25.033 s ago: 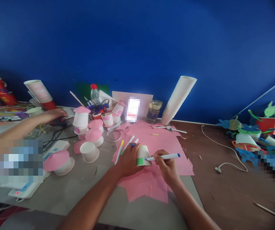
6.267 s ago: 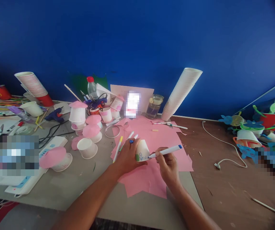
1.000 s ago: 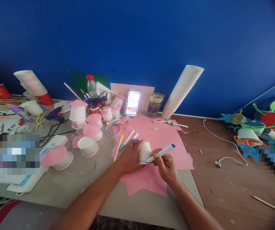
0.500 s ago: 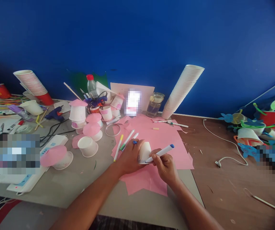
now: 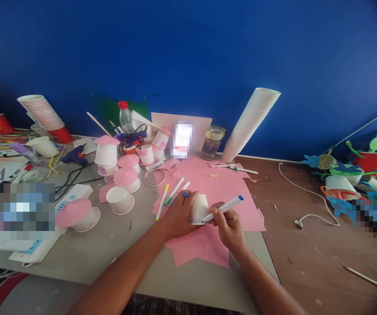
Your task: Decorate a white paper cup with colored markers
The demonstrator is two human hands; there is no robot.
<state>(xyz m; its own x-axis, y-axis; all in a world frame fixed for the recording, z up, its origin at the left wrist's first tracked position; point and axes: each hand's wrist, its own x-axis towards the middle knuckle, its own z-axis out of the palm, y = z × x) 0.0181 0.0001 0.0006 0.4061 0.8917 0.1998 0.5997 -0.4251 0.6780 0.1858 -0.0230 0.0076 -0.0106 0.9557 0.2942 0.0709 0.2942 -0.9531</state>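
Note:
My left hand is wrapped round a white paper cup above the pink paper. Blue strokes run along the cup's rim, which faces me. In my right hand is a white marker with a blue end, its tip against the cup at the row of strokes. Part of the cup is hidden behind my left fingers. Just left of that hand lie a yellow-ended marker and a green-ended marker.
A tall leaning stack of white cups stands at the back beside a glass jar. To the left are a plain cup, pink-topped cups, a power strip and glue gun. A white cable lies right.
The marker tip has moved slightly right along the cup's rim, and my right hand has shifted with it. More blue strokes show. My left hand keeps its hold on the cup.

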